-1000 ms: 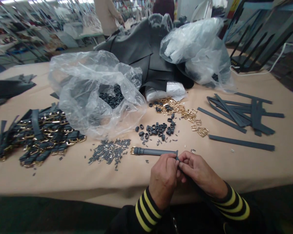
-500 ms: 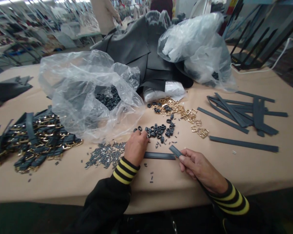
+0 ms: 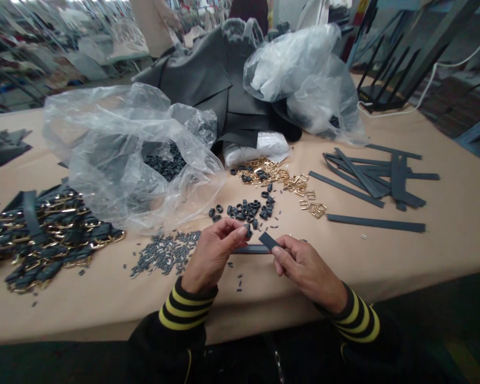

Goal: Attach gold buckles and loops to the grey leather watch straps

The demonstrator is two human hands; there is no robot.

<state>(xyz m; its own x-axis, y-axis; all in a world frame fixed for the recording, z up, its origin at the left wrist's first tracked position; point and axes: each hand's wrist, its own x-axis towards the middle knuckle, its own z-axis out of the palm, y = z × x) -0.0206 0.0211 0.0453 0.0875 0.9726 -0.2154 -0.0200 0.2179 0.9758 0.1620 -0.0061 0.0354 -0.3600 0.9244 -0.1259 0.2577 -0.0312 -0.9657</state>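
Note:
Between thumb and fingers, my left hand (image 3: pixel 213 252) pinches a small dark loop (image 3: pixel 248 230). A dark strap (image 3: pixel 269 241) is gripped in my right hand (image 3: pixel 307 266), its flat end pointing at the loop, with a small gap between them. Another dark strap (image 3: pixel 250 249) lies on the table behind my hands. Just beyond sits a group of dark loops (image 3: pixel 246 209). Small dark and silvery pieces (image 3: pixel 164 253) are scattered to the left of my left hand.
Gold buckles (image 3: pixel 296 182) and loose straps (image 3: pixel 356 178) lie to the right. Buckled straps (image 3: pixel 60 229) are heaped at left. Clear plastic bags (image 3: pixel 124 128), dark sheets (image 3: pixel 200 69) and a black router (image 3: pixel 378 96) stand farther back. A person (image 3: pixel 154 26) is in the background.
My left hand has lifted off the table with a loop and come nearer the strap end in my right hand. The view has shifted, so the table's contents appear farther left.

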